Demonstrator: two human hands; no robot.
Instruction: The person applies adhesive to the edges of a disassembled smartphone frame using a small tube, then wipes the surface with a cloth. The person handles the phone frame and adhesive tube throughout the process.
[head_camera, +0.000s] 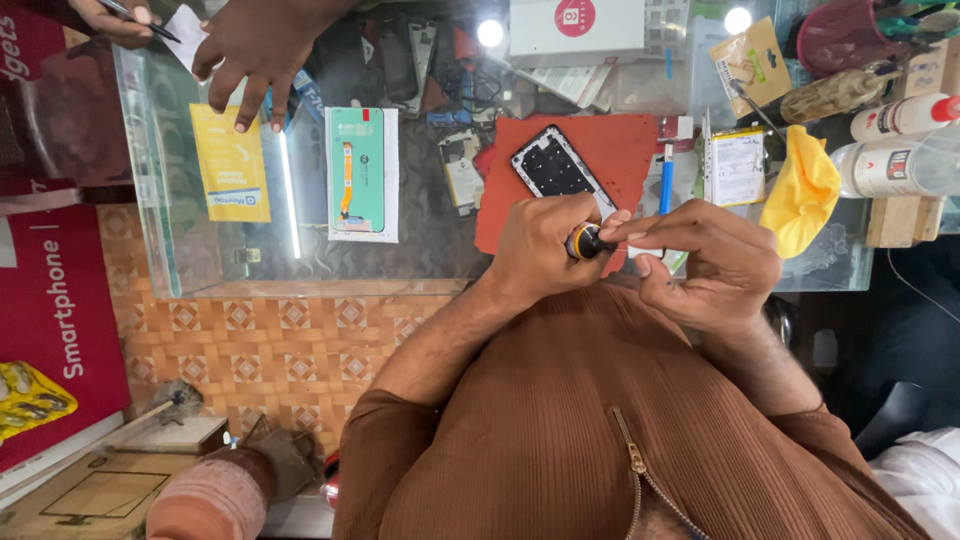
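My left hand (540, 250) grips a small screwdriver with a black and orange handle (586, 242). My right hand (718, 262) meets it from the right, thumb and forefinger pinched at the tool's tip. Both hands hover over the near edge of a red work mat (625, 150) on a glass counter (200, 240). On the mat, just beyond my left hand, lies a black phone frame (556, 165). A blue-handled tool (666, 188) lies at the mat's right edge.
Another person's hand (255, 50) rests fingertips on a yellow packet (230, 165); a second hand (118, 18) holds a pen. A green screen package (360, 172), phone battery (735, 165), yellow cloth (802, 190) and white bottles (895, 165) crowd the counter.
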